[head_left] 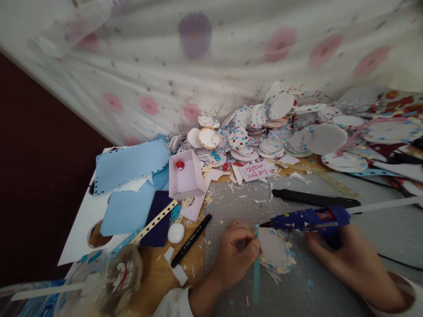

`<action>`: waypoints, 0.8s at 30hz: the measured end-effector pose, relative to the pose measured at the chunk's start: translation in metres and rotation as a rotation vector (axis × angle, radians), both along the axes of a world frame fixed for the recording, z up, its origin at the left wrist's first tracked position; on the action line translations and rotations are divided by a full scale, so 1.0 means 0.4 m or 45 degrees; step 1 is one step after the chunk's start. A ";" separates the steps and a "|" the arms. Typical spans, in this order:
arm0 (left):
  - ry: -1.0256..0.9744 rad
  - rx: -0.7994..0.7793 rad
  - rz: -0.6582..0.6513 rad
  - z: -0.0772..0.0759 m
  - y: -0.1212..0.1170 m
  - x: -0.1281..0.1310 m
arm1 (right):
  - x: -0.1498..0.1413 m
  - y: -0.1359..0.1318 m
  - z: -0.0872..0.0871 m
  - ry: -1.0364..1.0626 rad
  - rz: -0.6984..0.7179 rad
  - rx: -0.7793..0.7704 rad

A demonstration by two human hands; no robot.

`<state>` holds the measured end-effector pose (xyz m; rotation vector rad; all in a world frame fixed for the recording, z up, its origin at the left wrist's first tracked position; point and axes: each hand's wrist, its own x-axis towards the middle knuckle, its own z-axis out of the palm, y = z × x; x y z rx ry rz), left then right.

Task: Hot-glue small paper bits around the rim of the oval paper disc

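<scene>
In the head view, my right hand (355, 259) is wrapped round a dark blue hot glue gun (297, 220) with a white glue stick (386, 205) in its back end. The gun's black nozzle points left, close to the top of a teal paper strip (256, 275). My left hand (236, 251) pinches that strip between thumb and finger, at the left edge of a round white paper disc (272, 246). Blue, cream and yellow bits line the disc's rim. It lies on the grey cutting mat (238, 207).
Piles of decorated paper discs (243, 138) run along the back. A pale lilac box (187, 174) holds a red piece. Left lie blue paper sheets (132, 165), a black marker (191, 241) and a clear plastic cup (86, 277). A black pen-shaped tool (315, 199) lies behind the glue gun.
</scene>
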<state>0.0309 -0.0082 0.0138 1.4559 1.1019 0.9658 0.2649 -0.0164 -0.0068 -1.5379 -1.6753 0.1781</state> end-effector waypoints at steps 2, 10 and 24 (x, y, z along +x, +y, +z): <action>0.001 0.012 -0.002 0.000 0.001 0.001 | 0.002 -0.001 -0.004 -0.009 0.006 -0.007; -0.048 0.043 0.002 -0.006 0.001 0.002 | 0.001 -0.007 0.001 -0.074 -0.010 -0.037; -0.020 0.050 0.007 -0.008 0.001 0.002 | 0.012 -0.011 -0.029 -0.063 -0.029 -0.110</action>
